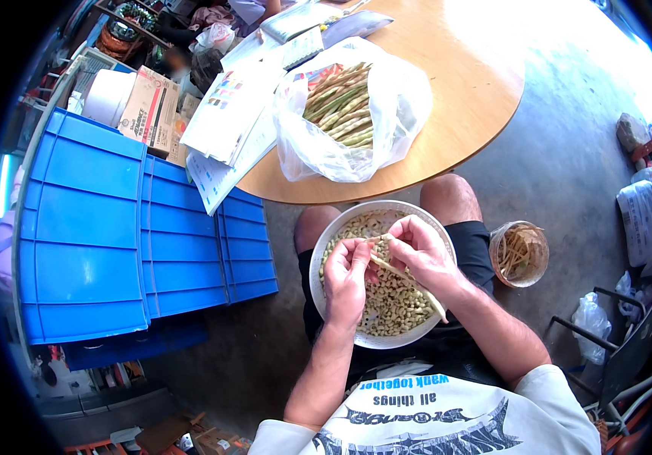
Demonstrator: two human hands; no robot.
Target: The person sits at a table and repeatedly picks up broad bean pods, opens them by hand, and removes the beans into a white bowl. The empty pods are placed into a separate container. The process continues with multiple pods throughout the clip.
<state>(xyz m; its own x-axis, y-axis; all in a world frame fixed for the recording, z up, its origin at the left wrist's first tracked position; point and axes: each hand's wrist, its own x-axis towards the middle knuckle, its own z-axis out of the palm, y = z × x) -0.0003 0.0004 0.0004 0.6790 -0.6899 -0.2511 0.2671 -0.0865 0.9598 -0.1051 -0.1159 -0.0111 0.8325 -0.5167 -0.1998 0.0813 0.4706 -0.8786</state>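
Observation:
A white colander-like bowl [317, 277] rests on my lap, holding many loose pale green shelled beans [398, 309]. Over it, my left hand [347, 274] and my right hand [426, 258] meet with fingertips close together. Both are pinched on a long pale bean pod [434, 305], whose tail slants down to the right under my right hand, past the bowl's rim. My fingers hide part of the pod, so I cannot tell how far it is split.
On the round wooden table [466, 83] ahead, an open white plastic bag [405, 114] holds long bean pods [341, 106] beside papers [227, 114]. Right of my knee stands a small bin [502, 277] with dry husks. Blue crates [87, 235] line the left; a dark metal frame [629, 349] stands right.

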